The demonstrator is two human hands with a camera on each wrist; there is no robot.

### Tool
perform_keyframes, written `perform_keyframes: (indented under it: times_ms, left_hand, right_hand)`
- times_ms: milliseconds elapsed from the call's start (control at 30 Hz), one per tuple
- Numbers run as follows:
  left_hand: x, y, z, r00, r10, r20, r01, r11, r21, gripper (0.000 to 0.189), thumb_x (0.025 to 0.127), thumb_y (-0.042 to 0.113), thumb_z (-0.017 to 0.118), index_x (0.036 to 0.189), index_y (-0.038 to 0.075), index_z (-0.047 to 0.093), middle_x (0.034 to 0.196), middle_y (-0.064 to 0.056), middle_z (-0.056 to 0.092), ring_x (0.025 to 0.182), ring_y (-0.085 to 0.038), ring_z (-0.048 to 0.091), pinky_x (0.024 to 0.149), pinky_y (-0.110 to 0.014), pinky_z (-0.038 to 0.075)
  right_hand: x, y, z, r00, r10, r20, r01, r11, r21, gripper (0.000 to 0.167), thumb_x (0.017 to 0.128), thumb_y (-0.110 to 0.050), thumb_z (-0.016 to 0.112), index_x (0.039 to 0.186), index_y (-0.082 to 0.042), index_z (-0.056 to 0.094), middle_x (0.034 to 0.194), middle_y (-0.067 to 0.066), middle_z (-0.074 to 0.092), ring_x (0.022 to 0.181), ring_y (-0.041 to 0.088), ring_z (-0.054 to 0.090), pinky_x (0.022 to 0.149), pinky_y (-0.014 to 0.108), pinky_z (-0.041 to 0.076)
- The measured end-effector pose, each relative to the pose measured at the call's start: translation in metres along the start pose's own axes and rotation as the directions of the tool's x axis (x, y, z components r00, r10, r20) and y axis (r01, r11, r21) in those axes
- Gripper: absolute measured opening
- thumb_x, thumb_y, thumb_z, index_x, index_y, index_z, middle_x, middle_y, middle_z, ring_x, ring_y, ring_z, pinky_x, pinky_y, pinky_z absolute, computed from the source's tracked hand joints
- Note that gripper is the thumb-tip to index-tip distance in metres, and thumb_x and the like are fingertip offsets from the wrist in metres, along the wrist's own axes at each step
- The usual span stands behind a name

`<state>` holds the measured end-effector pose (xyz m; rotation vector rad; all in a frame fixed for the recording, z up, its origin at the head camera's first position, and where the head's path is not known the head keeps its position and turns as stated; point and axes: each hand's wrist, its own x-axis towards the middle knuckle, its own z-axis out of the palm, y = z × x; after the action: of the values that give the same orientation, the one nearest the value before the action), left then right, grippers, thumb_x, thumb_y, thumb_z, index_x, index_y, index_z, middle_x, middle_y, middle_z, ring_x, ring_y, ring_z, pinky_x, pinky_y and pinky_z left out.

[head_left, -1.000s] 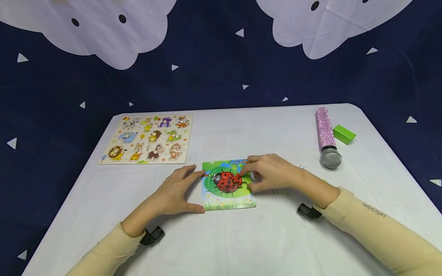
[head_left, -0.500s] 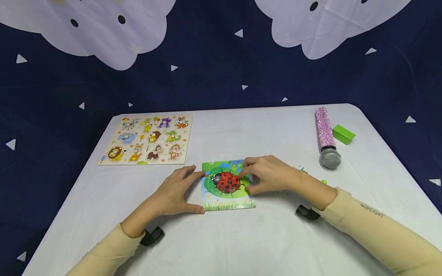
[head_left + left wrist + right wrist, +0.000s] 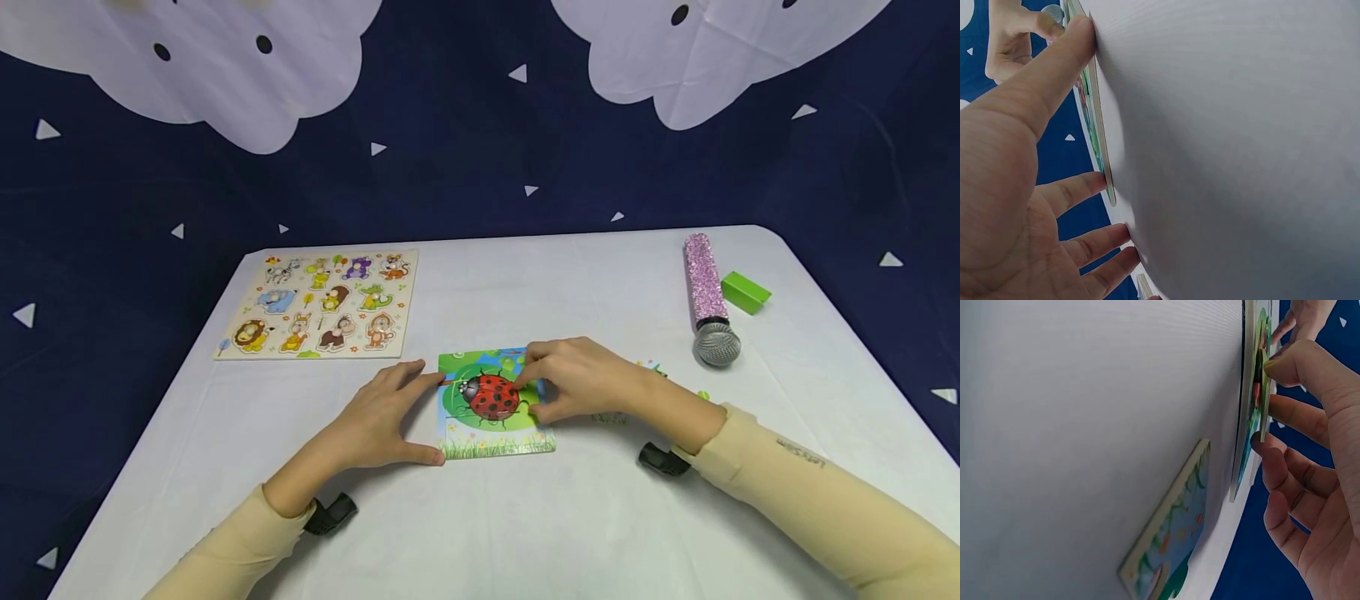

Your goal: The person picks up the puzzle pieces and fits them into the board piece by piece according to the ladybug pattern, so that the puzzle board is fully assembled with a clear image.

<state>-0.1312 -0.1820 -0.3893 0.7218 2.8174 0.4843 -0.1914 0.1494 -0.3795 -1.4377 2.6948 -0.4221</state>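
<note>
A square ladybug jigsaw puzzle (image 3: 480, 442) lies flat in front of me, its red spotted beetle set on a green and blue ground. My left hand (image 3: 375, 421) braces the puzzle's left side with spread fingers, thumb at the near corner and index finger at the upper edge. My right hand (image 3: 581, 375) pinches a thin puzzle piece (image 3: 1265, 394) between thumb and fingers, over the right part of the ladybug. In the right wrist view that piece lies close along the puzzle's face. The hand hides part of the puzzle's right side in the head view.
Loose puzzle pieces (image 3: 611, 417) lie beside and behind the right forearm; one (image 3: 1179, 531) shows large in the right wrist view. An animal peg puzzle (image 3: 322, 304) sits at the back left. A pink glitter microphone (image 3: 707, 292) and a green block (image 3: 746, 292) stand back right.
My right hand has moved slightly left with the piece, further over the ladybug, and the gap in its red body now looks covered. The left hand has stayed in place.
</note>
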Motion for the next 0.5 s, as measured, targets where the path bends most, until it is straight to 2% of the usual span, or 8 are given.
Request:
perform_keyframes:
  times_ms: [500]
  left_hand:
    - [-0.0005, 0.001, -0.0009, 1.0, -0.003, 0.004, 0.003, 1.0, -0.003, 0.111, 0.072, 0.064, 0.094, 0.162, 0.017, 0.048, 0.168, -0.023, 0.041, 0.153, -0.049, 0.041, 0.12, -0.071, 0.04]
  right_hand:
    - [0.0034, 0.0002, 0.0004, 1.0, -0.009, 0.0, 0.009, 1.0, 0.004, 0.031, 0.079, -0.032, 0.084, 0.109, -0.024, 0.084, 0.097, -0.01, 0.069, 0.073, 0.0, 0.05, 0.068, 0.026, 0.051]
